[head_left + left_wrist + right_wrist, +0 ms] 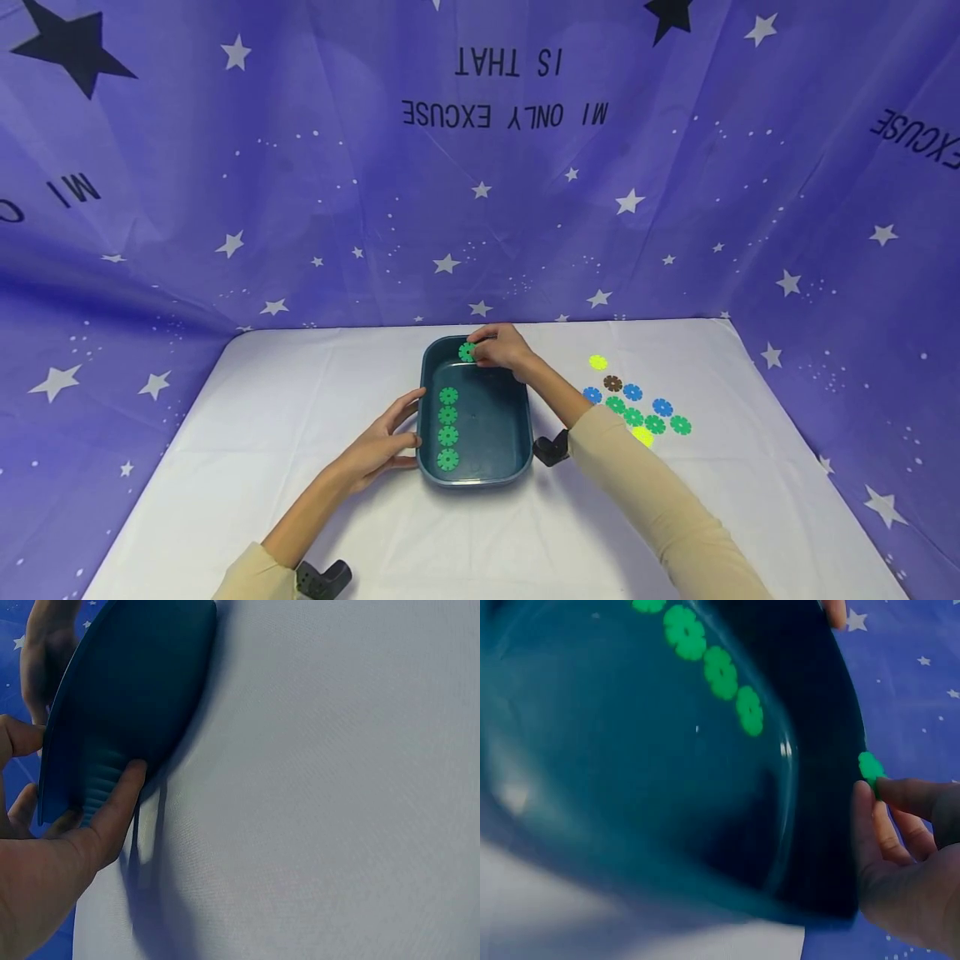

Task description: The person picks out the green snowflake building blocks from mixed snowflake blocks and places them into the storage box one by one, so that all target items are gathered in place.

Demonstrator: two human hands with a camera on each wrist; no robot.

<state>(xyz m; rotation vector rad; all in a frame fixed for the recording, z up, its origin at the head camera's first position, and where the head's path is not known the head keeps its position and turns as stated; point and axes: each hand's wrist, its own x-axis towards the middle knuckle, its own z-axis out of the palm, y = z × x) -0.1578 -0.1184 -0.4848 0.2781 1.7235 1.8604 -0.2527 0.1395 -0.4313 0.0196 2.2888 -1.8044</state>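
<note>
The right hand (504,347) is pinching a green disc (467,352) at the tray's (517,454) twelve o'clock rim; it could be slipping outside. The left hand (382,446) is bracing the nine o'clock wall, fingers relaxed.

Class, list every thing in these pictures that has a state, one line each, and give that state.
Tray: upright on the table, steadied at its left rim.
Four green discs: lying flat in a row inside the tray.
Fifth green disc: pinched, held at the tray's far end.
Loose discs: flat on the table, right of the tray.
Left hand: fingers straight, touching the tray.
Right hand: fingers pinching the fifth disc.
</note>
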